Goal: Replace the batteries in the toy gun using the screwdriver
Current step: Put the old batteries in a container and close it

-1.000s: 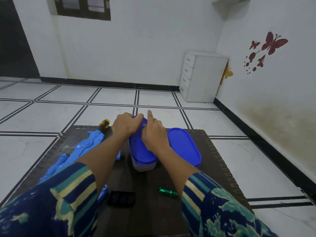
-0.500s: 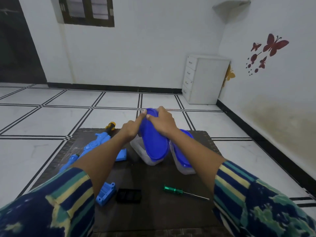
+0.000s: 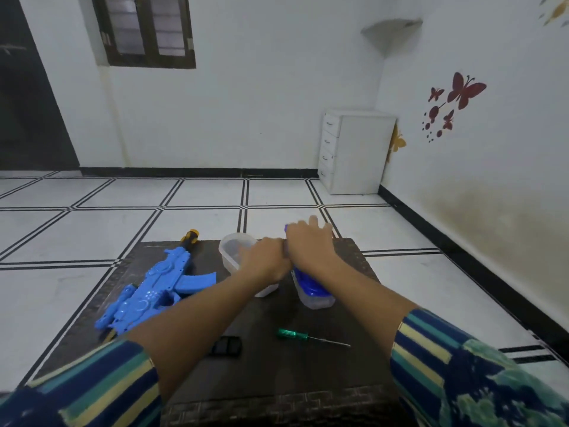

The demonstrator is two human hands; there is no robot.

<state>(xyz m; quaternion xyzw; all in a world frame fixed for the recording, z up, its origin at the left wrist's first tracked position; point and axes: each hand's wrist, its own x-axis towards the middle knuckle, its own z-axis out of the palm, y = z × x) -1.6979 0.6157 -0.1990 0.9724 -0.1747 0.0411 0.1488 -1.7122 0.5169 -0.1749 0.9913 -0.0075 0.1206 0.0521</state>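
Two arms in striped sleeves reached out over the dark bench (image 3: 308,371). By the near edge lay a small black piece (image 3: 228,346). Just to its right lay the green screwdriver (image 3: 292,334), with its thin metal tip pointing to the right edge. Nothing was touching it. The blue toy gun (image 3: 160,288) lay flat along the left side of the bench, and its orange tip reached the far edge. No hand was on it. Near the far edge stood a clear open tub (image 3: 235,251). Just beside it, on the right, was a second tub (image 3: 314,298) with a blue top. The left hand (image 3: 265,264) sat over the open tub, but I could not tell what its fingers were doing. The right hand (image 3: 308,245) was touching it, with its fingers (image 3: 313,221) bent over a loose blue lid (image 3: 286,252) and holding it above the second tub. Far off, white drawers (image 3: 357,152) stood on the tiled floor (image 3: 92,229) in the corner.
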